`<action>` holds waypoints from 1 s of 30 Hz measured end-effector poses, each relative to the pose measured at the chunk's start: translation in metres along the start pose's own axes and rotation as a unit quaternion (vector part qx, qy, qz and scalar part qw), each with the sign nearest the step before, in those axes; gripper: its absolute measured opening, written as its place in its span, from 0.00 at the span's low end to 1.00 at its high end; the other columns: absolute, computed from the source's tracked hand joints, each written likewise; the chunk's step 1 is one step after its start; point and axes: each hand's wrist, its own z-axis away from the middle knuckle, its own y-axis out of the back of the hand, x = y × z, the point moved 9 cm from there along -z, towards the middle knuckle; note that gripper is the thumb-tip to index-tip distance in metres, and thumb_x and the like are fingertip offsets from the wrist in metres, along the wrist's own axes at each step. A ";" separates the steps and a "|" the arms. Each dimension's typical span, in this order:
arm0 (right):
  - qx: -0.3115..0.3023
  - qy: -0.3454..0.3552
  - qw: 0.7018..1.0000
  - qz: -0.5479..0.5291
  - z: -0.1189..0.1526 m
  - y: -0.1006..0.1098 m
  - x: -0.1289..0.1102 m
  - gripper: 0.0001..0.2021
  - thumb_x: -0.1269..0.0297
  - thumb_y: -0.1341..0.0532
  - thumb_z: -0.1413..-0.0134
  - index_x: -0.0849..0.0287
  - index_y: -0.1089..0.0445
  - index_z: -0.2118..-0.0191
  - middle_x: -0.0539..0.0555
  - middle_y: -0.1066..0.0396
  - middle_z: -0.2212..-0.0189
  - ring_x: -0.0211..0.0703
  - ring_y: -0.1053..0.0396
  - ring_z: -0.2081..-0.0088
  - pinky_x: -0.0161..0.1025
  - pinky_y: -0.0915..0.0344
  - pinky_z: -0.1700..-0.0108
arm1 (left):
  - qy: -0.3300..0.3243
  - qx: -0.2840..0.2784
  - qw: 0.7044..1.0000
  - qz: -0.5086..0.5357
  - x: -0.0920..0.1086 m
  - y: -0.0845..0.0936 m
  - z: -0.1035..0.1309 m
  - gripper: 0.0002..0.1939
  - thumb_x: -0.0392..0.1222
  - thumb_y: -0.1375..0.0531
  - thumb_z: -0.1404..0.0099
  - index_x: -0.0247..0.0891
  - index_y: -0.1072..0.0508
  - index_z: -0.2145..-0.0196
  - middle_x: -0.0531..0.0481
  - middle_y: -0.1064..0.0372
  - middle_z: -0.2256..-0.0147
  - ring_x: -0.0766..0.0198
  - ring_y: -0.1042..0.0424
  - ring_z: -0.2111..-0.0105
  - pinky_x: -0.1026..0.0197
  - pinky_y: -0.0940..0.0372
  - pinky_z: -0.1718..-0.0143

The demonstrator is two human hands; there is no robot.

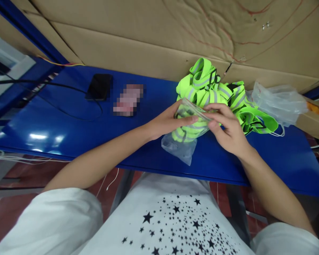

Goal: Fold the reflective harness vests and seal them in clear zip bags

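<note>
One clear bag [181, 150] w/ neon strap [184, 136] btwn L fingers [189, 121] & R fingers [220, 117], both pinched on plastic

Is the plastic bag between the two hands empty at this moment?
No, a neon green strap with grey stripes shows through the clear plastic bag.

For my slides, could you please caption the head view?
Left hand and right hand hold a bag of green straps over blue table.

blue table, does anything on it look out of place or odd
The pixelated patch beside the black device stands out, since it hides what lies there. The green straps lie in a loose, jumbled heap, merely untidy; nothing looks spilled or plainly damaged.
</note>
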 end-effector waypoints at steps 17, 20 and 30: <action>-0.084 -0.132 0.968 -0.194 -0.002 0.011 0.015 0.09 0.59 0.27 0.42 0.55 0.22 0.70 0.50 0.21 0.68 0.37 0.26 0.69 0.36 0.29 0.66 | 0.026 -0.049 0.994 0.099 0.008 -0.004 0.005 0.23 0.56 0.25 0.41 0.34 0.16 0.58 0.43 0.18 0.58 0.56 0.19 0.59 0.55 0.28 0.50; -0.062 -0.180 0.954 -0.232 0.001 0.014 0.024 0.07 0.59 0.27 0.42 0.54 0.20 0.65 0.49 0.23 0.73 0.37 0.26 0.74 0.35 0.27 0.70 | 0.023 0.023 0.995 0.093 0.003 0.007 0.003 0.23 0.56 0.25 0.42 0.34 0.17 0.58 0.43 0.17 0.60 0.58 0.19 0.63 0.56 0.27 0.55; -0.038 -0.327 0.882 -0.338 0.006 -0.003 0.058 0.15 0.52 0.25 0.46 0.57 0.22 0.61 0.52 0.22 0.68 0.41 0.22 0.69 0.36 0.22 0.69 | 0.039 -0.002 0.988 0.151 0.000 0.012 0.006 0.26 0.62 0.37 0.30 0.41 0.23 0.44 0.44 0.19 0.49 0.47 0.20 0.48 0.48 0.26 0.46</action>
